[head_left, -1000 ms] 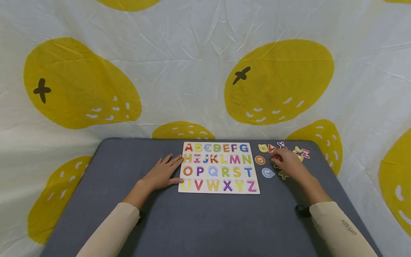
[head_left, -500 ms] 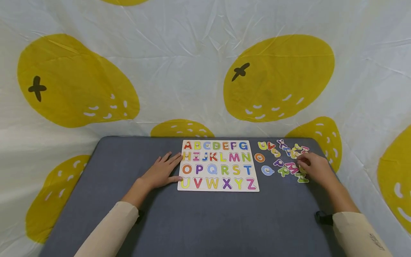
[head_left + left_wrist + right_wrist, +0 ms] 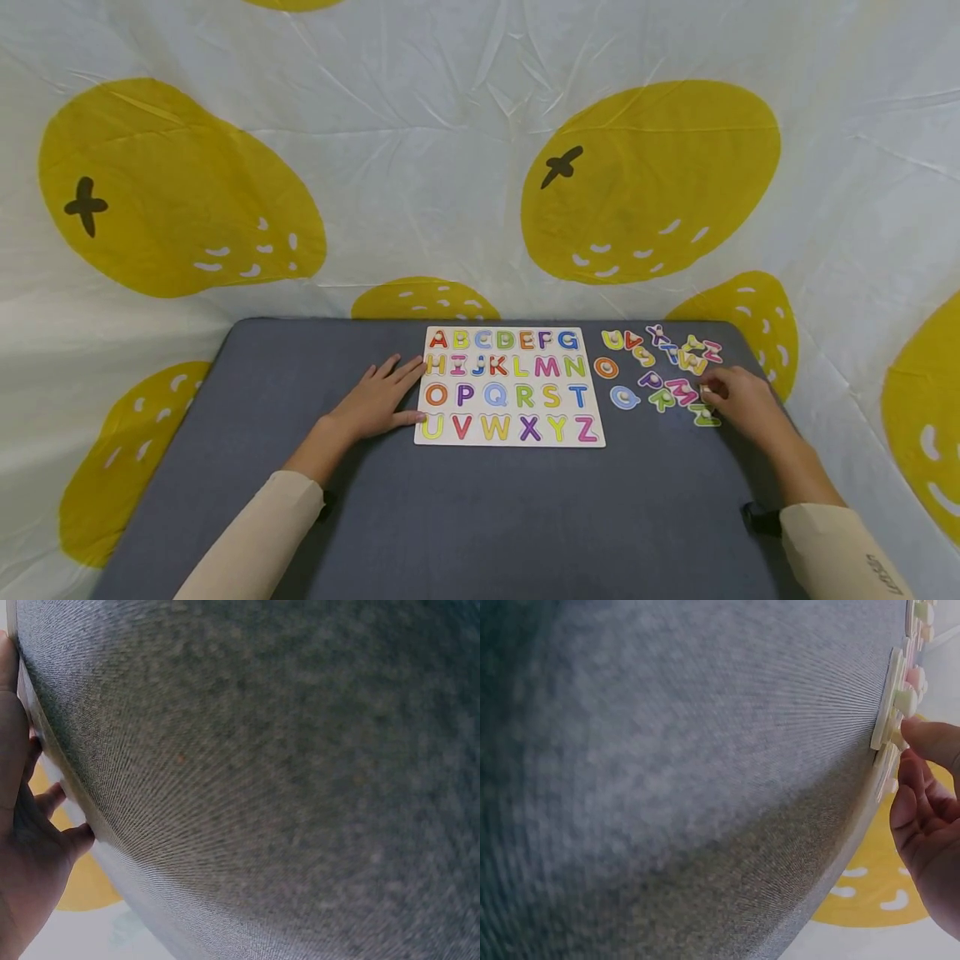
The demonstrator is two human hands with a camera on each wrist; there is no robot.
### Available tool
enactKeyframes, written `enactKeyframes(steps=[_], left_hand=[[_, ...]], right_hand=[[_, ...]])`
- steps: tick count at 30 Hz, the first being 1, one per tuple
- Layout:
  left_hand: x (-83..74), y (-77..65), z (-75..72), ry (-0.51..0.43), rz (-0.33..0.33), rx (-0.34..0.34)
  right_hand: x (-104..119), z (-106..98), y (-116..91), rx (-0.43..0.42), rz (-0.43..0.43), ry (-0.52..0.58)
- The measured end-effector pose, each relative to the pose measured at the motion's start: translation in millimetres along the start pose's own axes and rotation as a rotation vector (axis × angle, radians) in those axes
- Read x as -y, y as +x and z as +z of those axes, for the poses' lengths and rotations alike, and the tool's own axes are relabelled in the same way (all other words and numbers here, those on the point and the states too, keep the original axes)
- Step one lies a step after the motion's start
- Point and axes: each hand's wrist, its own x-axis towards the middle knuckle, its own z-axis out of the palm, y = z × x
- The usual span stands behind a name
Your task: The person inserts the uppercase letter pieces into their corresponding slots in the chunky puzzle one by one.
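Observation:
The white alphabet board lies on the grey table, printed with coloured letters; knobbed pieces fill the top row and part of the second. My left hand rests with straight fingers at the board's left edge. To the right lies a scatter of loose knobbed letters, among them a blue Q, an orange O, a pink M and a green N. My right hand pinches the knob of a yellowish letter piece, mostly hidden by the fingers. Which letter it is I cannot tell.
Further loose letters lie behind: a yellow U, a red V, a purple X, a yellow W and a pink Z. A white curtain with yellow fruit prints hangs behind the table's far edge.
My right hand has moved right, from above the purple P to beside the pink M and green N, then slightly towards me, uncovering the W. The left hand stays at the board.

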Motion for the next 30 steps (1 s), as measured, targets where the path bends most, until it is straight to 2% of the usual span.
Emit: enactKeyframes(steps=[6,12,14,19,26,30], left_hand=[[-0.4,1.2,1.3,0.004,0.001,0.004],[0.8,0.8,2.0,0.003,0.0,0.003],[1.6,0.4,2.1,0.005,-0.004,0.003],[1.9,0.2,1.1,0.007,-0.01,0.002],[0.9,-0.4,0.1,0.007,-0.013,0.009],[0.0,-2.2,-1.6,0.01,0.0,-0.005]], right_hand=[[-1.2,-0.3,-0.6,0.026,0.025,-0.005],[11.1,-5.5,5.9,-0.063,-0.061,-0.024],[21.2,-8.4,10.7,-0.076,-0.101,-0.021],[51.0,-8.6,22.6,-0.047,-0.143,0.022],[97.8,7.6,38.5,-0.069,-0.243,0.076],[126.9,17.9,49.7,-0.04,-0.276,0.105]])
